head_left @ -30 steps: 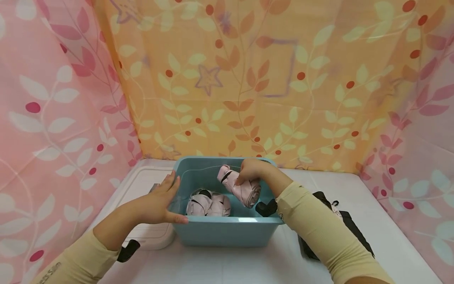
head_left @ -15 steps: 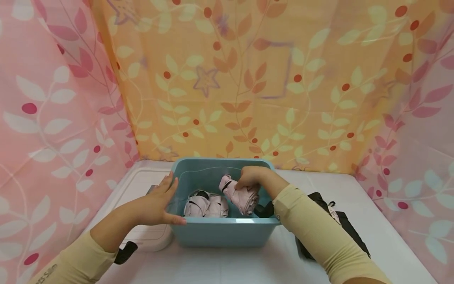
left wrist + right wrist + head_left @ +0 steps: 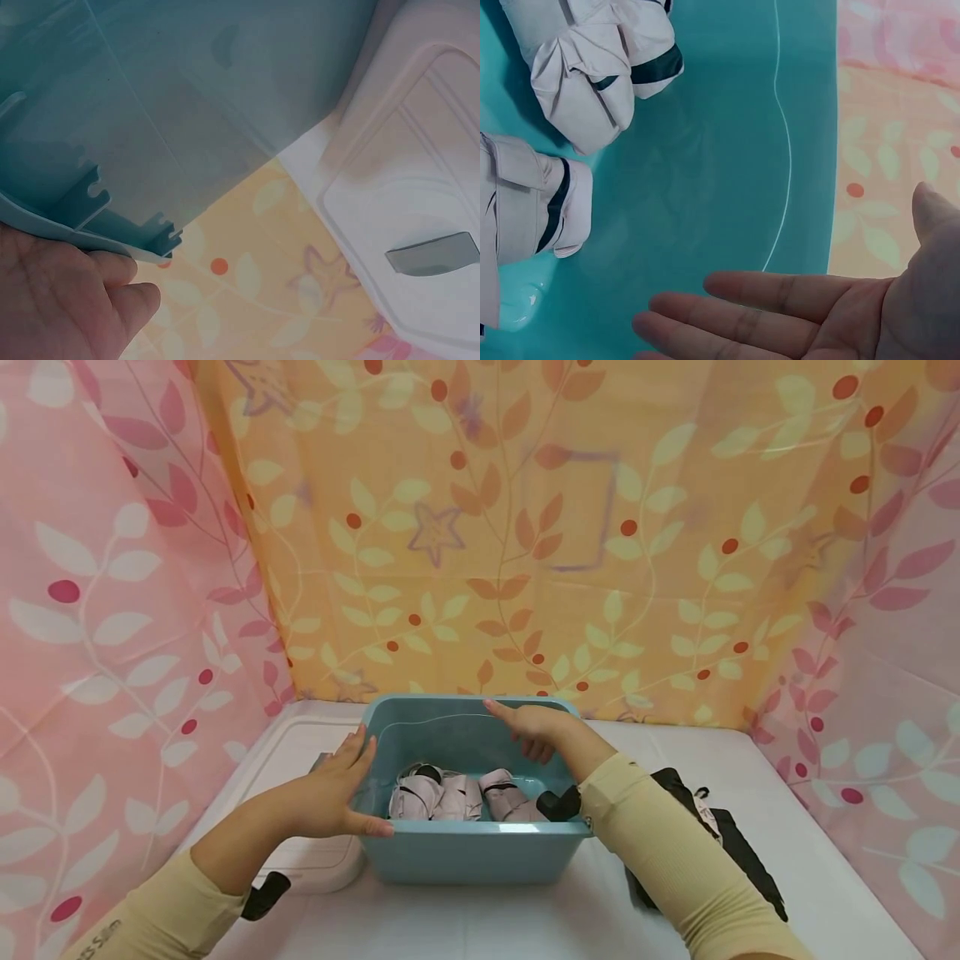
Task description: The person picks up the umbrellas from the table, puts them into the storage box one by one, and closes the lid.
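Teal plastic rectangular tub (image 3: 472,852) sitting mid-table on the white tabletop (image 3: 525,918), the landmark here. Left hand (image 3: 330,789) pressed flat against the tub's left wall and front-left corner, fingers straight, thumb along the front rim; gripping nothing, just bracing. From the left wrist view, fingertips (image 3: 112,289) tucked under the tub's rim (image 3: 90,232). Right hand (image 3: 528,727) hovering over the tub's far right portion, fingers relaxed and spread, palm empty, clear of everything inside. Down on the tub's floor: two folded pale-pink compact umbrellas with black straps, one (image 3: 435,793) toward the tub's left, the other (image 3: 510,802) just beside it toward the right, both lying flat. White plastic lid (image 3: 315,860) left of the tub. Black folded umbrella (image 3: 720,843) right of the tub, partly behind the right sleeve.
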`<state>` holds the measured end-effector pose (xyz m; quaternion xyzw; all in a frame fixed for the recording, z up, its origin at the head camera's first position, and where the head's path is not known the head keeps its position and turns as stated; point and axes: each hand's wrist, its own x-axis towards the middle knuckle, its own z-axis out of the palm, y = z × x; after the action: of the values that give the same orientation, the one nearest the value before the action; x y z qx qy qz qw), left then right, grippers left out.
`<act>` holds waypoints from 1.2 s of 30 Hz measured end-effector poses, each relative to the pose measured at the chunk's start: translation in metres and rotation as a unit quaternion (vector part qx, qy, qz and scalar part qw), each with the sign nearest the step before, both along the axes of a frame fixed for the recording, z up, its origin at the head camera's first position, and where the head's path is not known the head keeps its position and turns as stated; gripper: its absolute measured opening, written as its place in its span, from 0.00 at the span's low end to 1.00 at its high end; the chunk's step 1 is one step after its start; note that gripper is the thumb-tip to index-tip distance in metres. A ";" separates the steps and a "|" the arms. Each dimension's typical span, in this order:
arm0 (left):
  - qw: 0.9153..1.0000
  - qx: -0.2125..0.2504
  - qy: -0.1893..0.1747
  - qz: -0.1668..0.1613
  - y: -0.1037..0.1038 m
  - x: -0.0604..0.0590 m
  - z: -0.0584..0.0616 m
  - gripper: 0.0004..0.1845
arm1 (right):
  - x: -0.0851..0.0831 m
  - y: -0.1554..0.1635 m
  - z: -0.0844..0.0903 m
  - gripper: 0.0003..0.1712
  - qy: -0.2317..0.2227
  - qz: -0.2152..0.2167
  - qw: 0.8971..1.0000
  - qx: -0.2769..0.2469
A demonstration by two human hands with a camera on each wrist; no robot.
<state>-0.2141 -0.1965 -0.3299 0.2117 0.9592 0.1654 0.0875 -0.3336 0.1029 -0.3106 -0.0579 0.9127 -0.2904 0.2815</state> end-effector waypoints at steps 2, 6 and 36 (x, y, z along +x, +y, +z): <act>1.000 -0.001 0.001 -0.001 0.000 0.000 0.000 0.67 | 0.000 0.000 0.001 0.58 0.002 -0.002 1.000 -0.001; 1.000 -0.003 0.003 -0.002 0.000 0.000 0.000 0.67 | 0.002 0.001 0.002 0.57 0.006 -0.001 1.000 -0.003; 1.000 0.000 0.004 0.000 0.001 0.001 0.000 0.67 | 0.022 0.051 0.060 0.54 0.055 0.009 0.990 -0.128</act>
<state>-0.2126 -0.1957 -0.3300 0.2122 0.9596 0.1646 0.0841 -0.3112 0.1536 -0.2504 -0.1180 0.8814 -0.3990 0.2237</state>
